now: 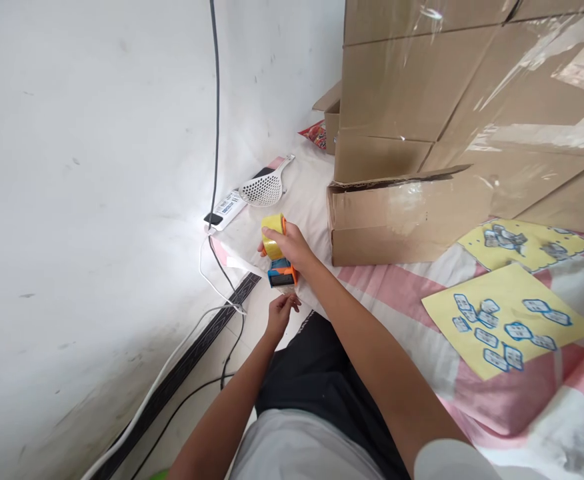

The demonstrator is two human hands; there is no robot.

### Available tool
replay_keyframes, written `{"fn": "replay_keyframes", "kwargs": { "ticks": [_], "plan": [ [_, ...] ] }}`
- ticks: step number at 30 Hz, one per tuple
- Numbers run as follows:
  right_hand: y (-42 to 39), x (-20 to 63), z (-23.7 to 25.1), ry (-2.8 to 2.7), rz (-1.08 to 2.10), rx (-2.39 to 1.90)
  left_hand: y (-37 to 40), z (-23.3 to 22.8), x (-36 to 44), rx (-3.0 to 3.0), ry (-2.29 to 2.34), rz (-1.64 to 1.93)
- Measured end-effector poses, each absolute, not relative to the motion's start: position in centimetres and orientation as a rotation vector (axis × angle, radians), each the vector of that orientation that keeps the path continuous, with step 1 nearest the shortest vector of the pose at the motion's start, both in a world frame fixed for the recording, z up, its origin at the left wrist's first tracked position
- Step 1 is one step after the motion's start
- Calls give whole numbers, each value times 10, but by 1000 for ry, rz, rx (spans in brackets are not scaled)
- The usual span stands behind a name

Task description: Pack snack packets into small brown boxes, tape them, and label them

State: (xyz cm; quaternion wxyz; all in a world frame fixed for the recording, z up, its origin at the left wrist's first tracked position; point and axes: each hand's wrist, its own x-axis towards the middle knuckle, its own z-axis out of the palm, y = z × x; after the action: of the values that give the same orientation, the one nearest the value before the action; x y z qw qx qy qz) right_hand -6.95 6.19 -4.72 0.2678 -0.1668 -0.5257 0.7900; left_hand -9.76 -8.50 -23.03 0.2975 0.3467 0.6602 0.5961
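Orange tape dispenser [281, 267] (one) gripped by right hand [292, 248]; left hand [281, 312] fingers pinching its tape end.

scuffed white wall [97, 167]; pale floor [207, 373]

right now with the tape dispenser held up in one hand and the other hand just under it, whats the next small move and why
Probably pinch the loose tape end and draw it out. The right hand grips the orange and blue tape dispenser with its yellow roll, while the left hand has its fingertips bunched just below the dispenser's mouth; whether they already touch tape is too small to tell. The taped brown cardboard box lies close by.
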Motion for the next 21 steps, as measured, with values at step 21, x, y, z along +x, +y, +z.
{"fn": "replay_keyframes", "kwargs": {
  "ticks": [21],
  "plan": [
    [76, -75, -48, -1253, 2131, -520, -166, -156, -70, 954, 1777, 1466]
  ]
}}
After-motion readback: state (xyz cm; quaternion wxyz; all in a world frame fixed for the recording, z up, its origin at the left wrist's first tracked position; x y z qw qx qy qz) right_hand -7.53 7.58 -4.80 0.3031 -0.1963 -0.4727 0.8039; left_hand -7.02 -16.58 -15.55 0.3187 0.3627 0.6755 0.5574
